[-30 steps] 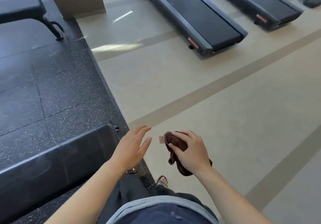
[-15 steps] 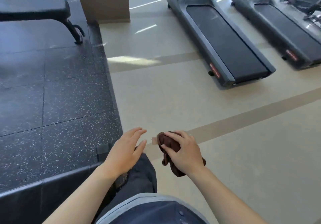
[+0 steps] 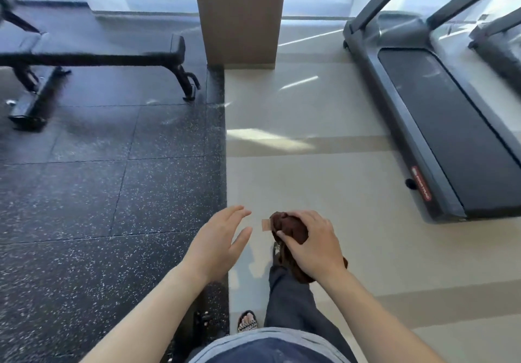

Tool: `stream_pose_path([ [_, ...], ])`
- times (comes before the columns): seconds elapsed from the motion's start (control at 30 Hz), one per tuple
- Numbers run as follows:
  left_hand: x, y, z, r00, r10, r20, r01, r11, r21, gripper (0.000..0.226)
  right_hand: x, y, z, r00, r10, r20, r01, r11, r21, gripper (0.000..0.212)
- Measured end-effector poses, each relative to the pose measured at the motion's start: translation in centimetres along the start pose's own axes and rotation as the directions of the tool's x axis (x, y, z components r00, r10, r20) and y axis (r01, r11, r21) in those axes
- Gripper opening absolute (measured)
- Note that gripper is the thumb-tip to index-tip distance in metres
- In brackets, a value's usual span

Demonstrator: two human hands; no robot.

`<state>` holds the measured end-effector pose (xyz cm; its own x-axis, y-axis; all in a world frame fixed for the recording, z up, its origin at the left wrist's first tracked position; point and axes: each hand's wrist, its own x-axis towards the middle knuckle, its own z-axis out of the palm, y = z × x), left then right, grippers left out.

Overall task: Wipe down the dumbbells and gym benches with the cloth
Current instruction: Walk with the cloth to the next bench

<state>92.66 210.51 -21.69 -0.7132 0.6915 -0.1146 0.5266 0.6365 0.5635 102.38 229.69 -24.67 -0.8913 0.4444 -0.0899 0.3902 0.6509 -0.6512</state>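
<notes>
My right hand [image 3: 311,245] grips a bunched dark brown cloth [image 3: 290,228] in front of my body, over the beige floor. A small tan label sticks out of the cloth on its left side. My left hand [image 3: 218,243] hovers beside it with straight, relaxed fingers and holds nothing. A black flat gym bench [image 3: 93,52] stands at the far left on the black speckled rubber mat. No dumbbells are in view.
A brown pillar [image 3: 239,16] rises at the top centre, on the line where the rubber mat [image 3: 112,193] meets the beige floor [image 3: 324,171]. A treadmill [image 3: 439,126] lies to the right, with another at the right edge. My legs and a sandalled foot show below.
The view has lifted and turned forward: the near bench at the lower left has dropped out of sight, and the far bench and pillar are nearer. Both hands keep their pose.
</notes>
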Motion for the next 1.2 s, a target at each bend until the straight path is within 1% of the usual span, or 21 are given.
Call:
stream_pose_path([
  [0.07,3.7,-1.5,-0.7,0.999,-0.046,-0.011,0.046,0.999,0.004,0.076,4.9,-0.3,0.5,0.999,-0.038,0.029,0.038,0.999,-0.01,0.037],
  [0.13,8.1,-2.8,-1.6,0.997,-0.074,-0.023,0.074,0.997,0.007,0.075,10.0,-0.5,0.6,0.996,-0.08,0.04,0.081,0.997,-0.018,0.038],
  [0.27,16.9,-4.1,-4.5,0.994,-0.098,-0.038,0.099,0.995,0.011,0.054,20.1,-1.8,-0.4,0.985,-0.146,0.095,0.152,0.986,-0.061,0.038],
  [0.37,22.9,-4.9,-7.0,0.991,-0.123,-0.059,0.123,0.992,-0.003,0.05,26.7,-2.9,-0.9,0.969,-0.202,0.142,0.21,0.977,-0.045,0.038],
  [0.47,26.9,-6.6,-9.2,0.974,-0.201,-0.103,0.198,0.98,-0.031,0.055,32.9,-4.6,-0.5,0.954,-0.234,0.187,0.245,0.969,-0.04,0.035],
  [0.57,29.0,-9.1,-11.3,0.955,-0.266,-0.132,0.261,0.964,-0.058,0.071,37.8,-7.1,1.2,0.936,-0.279,0.217,0.282,0.959,0.017,0.038],
  [0.63,30.5,-11.3,-12.8,0.935,-0.317,-0.158,0.312,0.949,-0.056,0.074,41.4,-9.2,2.7,0.915,-0.316,0.252,0.315,0.948,0.047,0.04],
  [0.7,32.4,-14.0,-14.4,0.918,-0.353,-0.182,0.348,0.935,-0.061,0.074,45.0,-11.7,4.4,0.897,-0.353,0.265,0.354,0.934,0.047,0.036],
  [0.8,35.9,-19.1,-17.6,0.897,-0.395,-0.199,0.387,0.919,-0.081,0.07,50.7,-16.4,7.3,0.881,-0.38,0.281,0.374,0.924,0.076,0.033],
  [0.9,39.1,-22.9,-20.9,0.903,-0.38,-0.202,0.375,0.925,-0.065,0.071,55.4,-19.9,9.5,0.869,-0.411,0.276,0.404,0.911,0.085,0.035],
  [0.97,41.6,-26.1,-24.4,0.905,-0.379,-0.193,0.375,0.925,-0.06,0.072,59.2,-22.9,11.1,0.879,-0.393,0.268,0.385,0.919,0.085,0.038],
  [1.1,45.7,-31.2,-31.1,0.916,-0.348,-0.199,0.346,0.937,-0.048,0.057,65.2,-29.0,13.2,0.875,-0.42,0.241,0.407,0.907,0.105,0.036],
  [1.2,47.6,-34.7,-34.4,0.909,-0.357,-0.215,0.359,0.933,-0.03,0.05,68.9,-32.3,15.0,0.868,-0.436,0.239,0.421,0.9,0.116,0.037],
])
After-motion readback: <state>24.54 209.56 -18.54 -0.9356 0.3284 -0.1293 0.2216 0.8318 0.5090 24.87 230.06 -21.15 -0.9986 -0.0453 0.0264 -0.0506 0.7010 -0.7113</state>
